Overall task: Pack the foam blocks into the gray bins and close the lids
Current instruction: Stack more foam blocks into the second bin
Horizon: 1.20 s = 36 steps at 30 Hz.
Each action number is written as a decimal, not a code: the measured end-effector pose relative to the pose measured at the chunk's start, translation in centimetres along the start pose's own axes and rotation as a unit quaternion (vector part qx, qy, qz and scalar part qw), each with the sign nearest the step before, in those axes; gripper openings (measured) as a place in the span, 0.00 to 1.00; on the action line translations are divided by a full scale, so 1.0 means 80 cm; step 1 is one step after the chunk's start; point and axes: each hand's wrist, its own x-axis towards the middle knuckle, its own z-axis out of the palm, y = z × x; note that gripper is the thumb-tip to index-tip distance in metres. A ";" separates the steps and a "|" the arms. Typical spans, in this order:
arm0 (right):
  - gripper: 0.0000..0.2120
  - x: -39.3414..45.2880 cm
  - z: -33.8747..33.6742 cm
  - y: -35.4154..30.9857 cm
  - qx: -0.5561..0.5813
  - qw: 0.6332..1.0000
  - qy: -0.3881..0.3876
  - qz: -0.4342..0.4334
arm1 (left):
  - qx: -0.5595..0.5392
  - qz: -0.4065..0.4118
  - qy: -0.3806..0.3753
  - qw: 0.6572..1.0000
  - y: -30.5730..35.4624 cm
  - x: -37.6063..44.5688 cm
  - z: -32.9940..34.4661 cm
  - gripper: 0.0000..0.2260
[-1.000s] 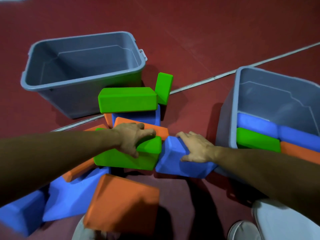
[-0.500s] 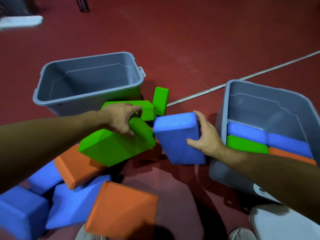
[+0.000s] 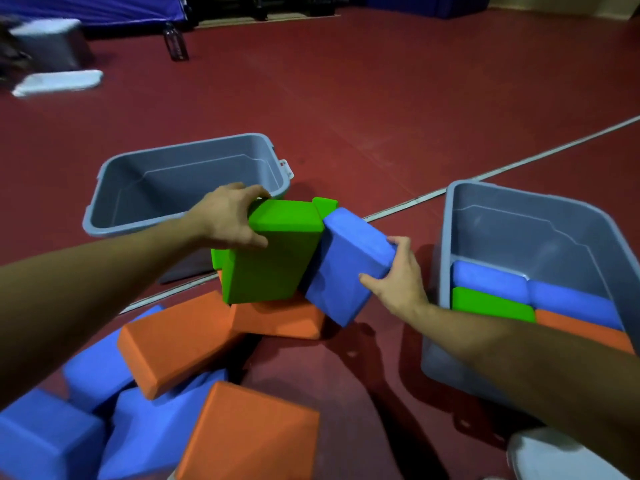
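Head view: your left hand [image 3: 227, 216] grips the green block [image 3: 273, 251], fingers curled over its top edge; your right hand [image 3: 398, 282] clamps the blue block [image 3: 346, 261] beside it, between the 2 gray bins [image 3: 104, 216].

A dark red floor [image 3: 363, 98] carries everything, crossed by a pale line [image 3: 519, 164] running from the right edge toward the near left. On it stand two gray bins, the left bin [image 3: 114, 216] and the right bin [image 3: 436, 362]. Between and nearer lie orange foam blocks [image 3: 173, 344] and blue foam blocks [image 3: 45, 441] in a loose heap. Far left lie a white lid [image 3: 59, 83] and a dark bottle [image 3: 176, 43].
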 end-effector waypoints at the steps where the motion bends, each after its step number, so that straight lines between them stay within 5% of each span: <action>1: 0.34 0.002 0.000 0.002 -0.009 1.000 0.004 0.005 | -0.002 -0.002 0.000 1.000 0.000 0.003 -0.001 0.40; 7: 0.31 0.015 -0.018 0.013 -0.066 0.997 0.014 0.035 | -0.002 -0.016 -0.013 1.000 0.010 0.028 -0.011 0.35; 16: 0.38 0.052 -0.091 -0.012 -0.034 0.986 0.164 -0.024 | -0.036 0.042 0.184 0.981 0.109 0.049 -0.041 0.37; 23: 0.37 0.074 -0.199 0.010 -0.050 0.961 0.272 -0.015 | -0.127 0.108 0.267 0.949 0.229 0.064 -0.025 0.35; 36: 0.37 0.038 -0.353 0.152 -0.096 0.929 0.350 0.071 | -0.232 0.198 0.228 0.925 0.413 0.142 0.051 0.36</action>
